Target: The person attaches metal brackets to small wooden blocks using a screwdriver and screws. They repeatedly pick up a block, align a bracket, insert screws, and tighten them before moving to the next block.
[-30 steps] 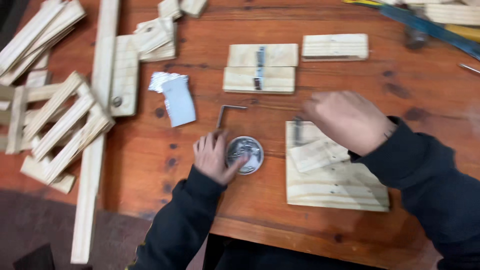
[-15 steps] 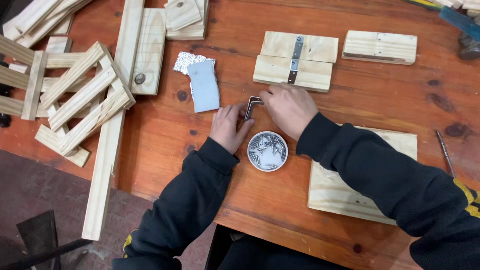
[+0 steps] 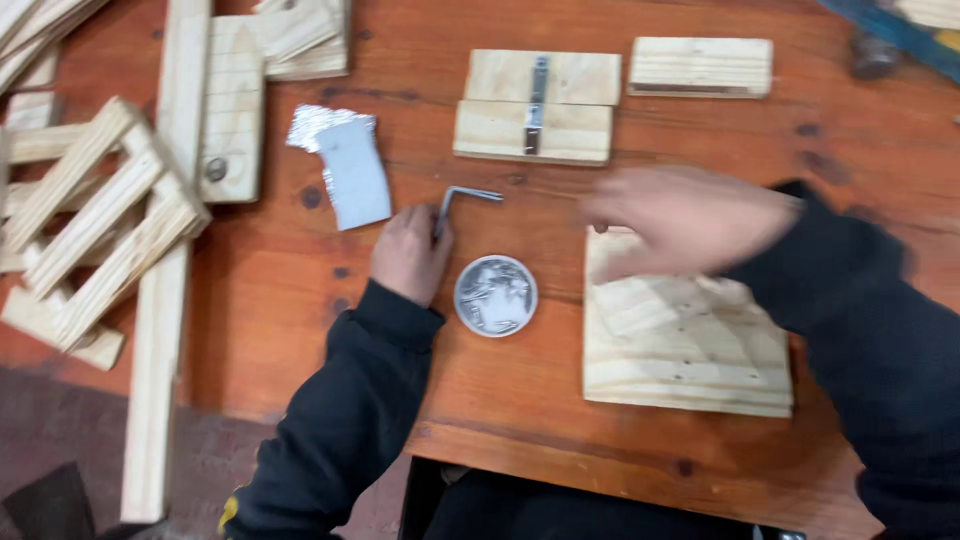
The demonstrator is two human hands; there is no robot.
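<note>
My left hand rests on the red-brown wooden table, its fingers closed around the long leg of an L-shaped metal hex key. Just right of it stands a small round tin holding silvery hardware. My right hand is blurred in motion, fingers spread and holding nothing that I can see. It hovers over the far edge of a pale wooden panel with a smaller wood piece lying on top.
Two pale blocks joined by a metal strip lie at the back, with another block to their right. A grey sheet with crumpled foil lies left of the key. Slatted frames and a long plank fill the left side.
My right hand has swung from the hex key rightward to above the wooden panel. My left hand now holds the key's long leg. The view has shifted slightly.
</note>
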